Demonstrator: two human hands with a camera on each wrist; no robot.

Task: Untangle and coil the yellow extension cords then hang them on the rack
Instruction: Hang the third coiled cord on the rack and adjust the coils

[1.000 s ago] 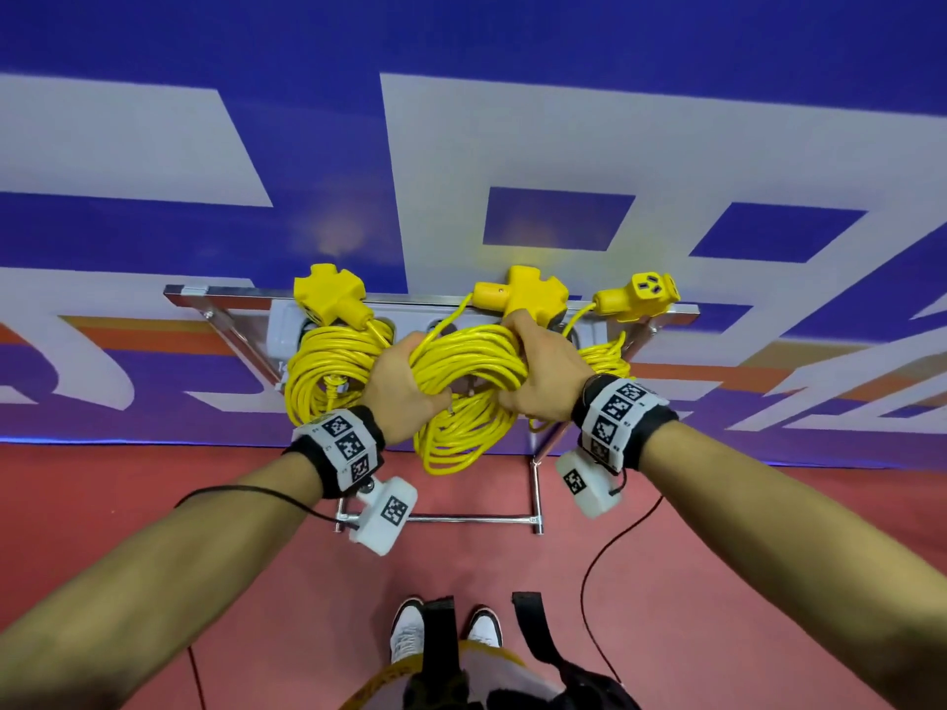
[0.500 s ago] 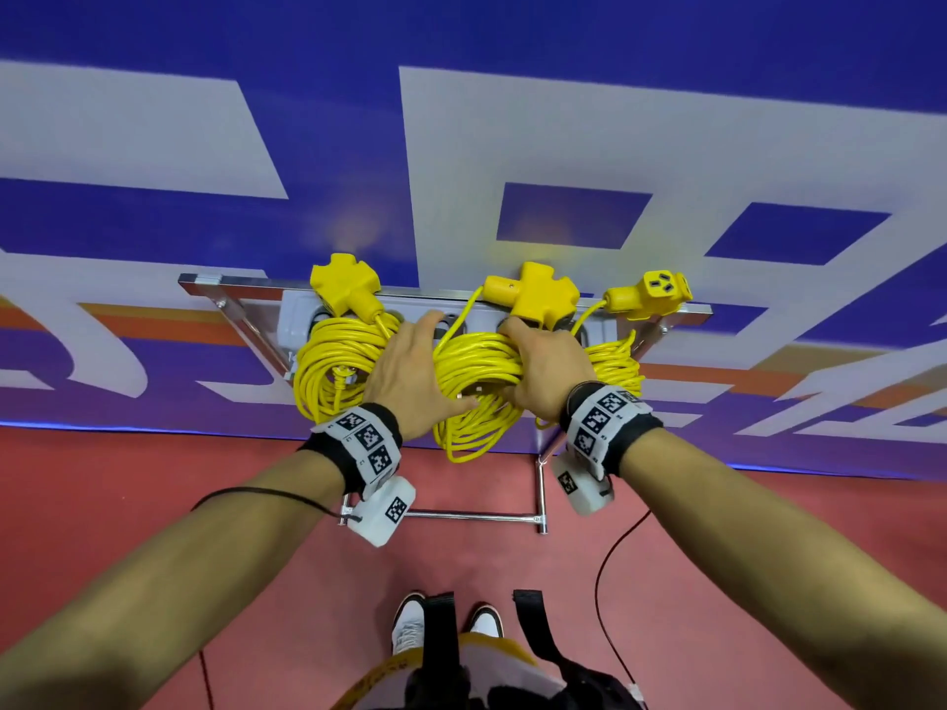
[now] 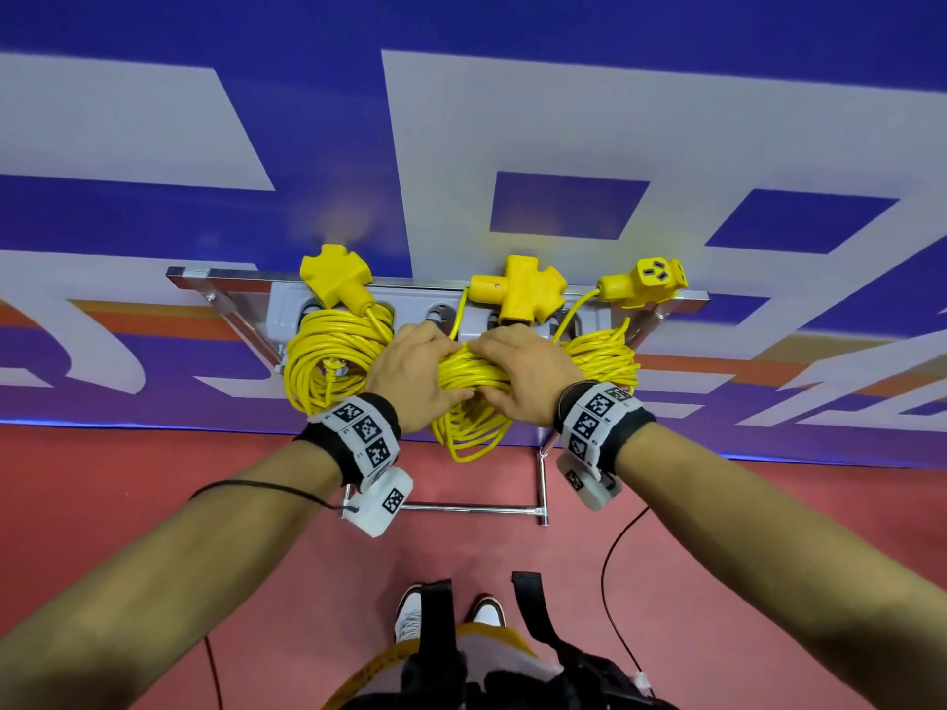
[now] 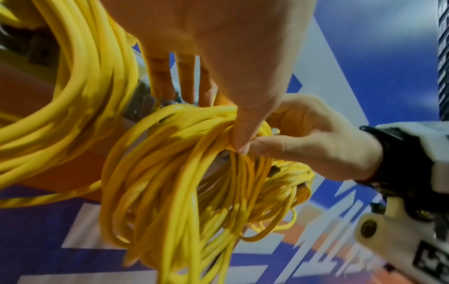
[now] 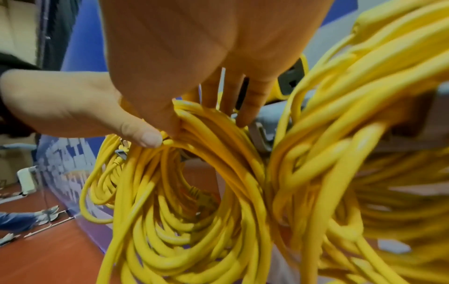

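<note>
Three coiled yellow extension cords hang at a metal rack (image 3: 230, 276) with a grey hook panel. The left coil (image 3: 328, 361) and right coil (image 3: 604, 356) hang free. Yellow socket heads (image 3: 517, 292) sit along the rack's top. My left hand (image 3: 415, 371) and right hand (image 3: 522, 371) meet on top of the middle coil (image 3: 471, 417). In the left wrist view my left hand (image 4: 218, 57) lays its fingers over the bundle (image 4: 184, 173), thumb beneath, and my right hand (image 4: 316, 138) grips it beside. The right wrist view shows my right hand (image 5: 206, 48) gripping the same coil (image 5: 194, 192).
A blue, white and orange banner wall (image 3: 563, 120) stands right behind the rack. The rack's lower crossbar (image 3: 471, 508) stands on the red floor (image 3: 153, 479). My shoes (image 3: 410, 614) are below. A thin black cable (image 3: 612, 597) trails on the floor at the right.
Both hands have slid from the sides of the middle coil to its top and now meet there. The coil sits a little higher against the hook panel.
</note>
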